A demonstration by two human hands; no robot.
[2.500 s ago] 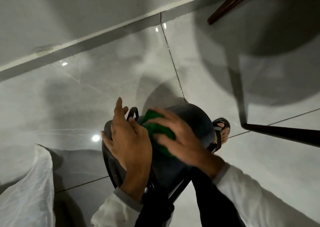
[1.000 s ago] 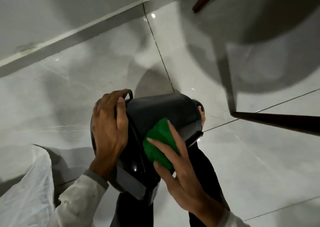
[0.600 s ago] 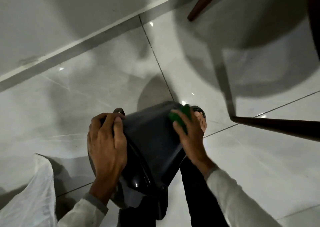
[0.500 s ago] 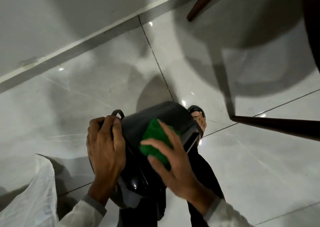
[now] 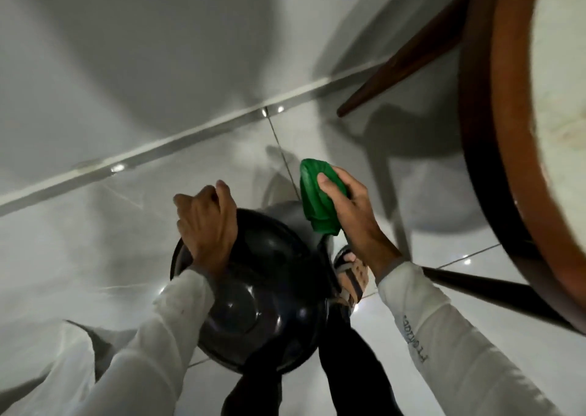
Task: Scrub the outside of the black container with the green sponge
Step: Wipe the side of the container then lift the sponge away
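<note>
The black container (image 5: 269, 292) is a round glossy bucket held low in the middle of the view, its open inside facing me. My left hand (image 5: 207, 225) grips its far-left rim, fingers curled over the edge. The green sponge (image 5: 317, 200) is folded in my right hand (image 5: 352, 212), just past the container's upper-right rim. Whether the sponge touches the outer wall I cannot tell; that side is hidden.
Glossy white floor tiles (image 5: 126, 225) meet a wall skirting (image 5: 190, 133) behind. A round wooden table (image 5: 513, 130) with dark legs (image 5: 402, 57) crowds the right side. My sandalled foot (image 5: 348, 266) stands beside the container. White cloth (image 5: 73, 361) lies at lower left.
The container has turned so its open inside faces me. My right hand has carried the sponge from the side wall up past the far-right rim. The view tilted up, bringing the table in.
</note>
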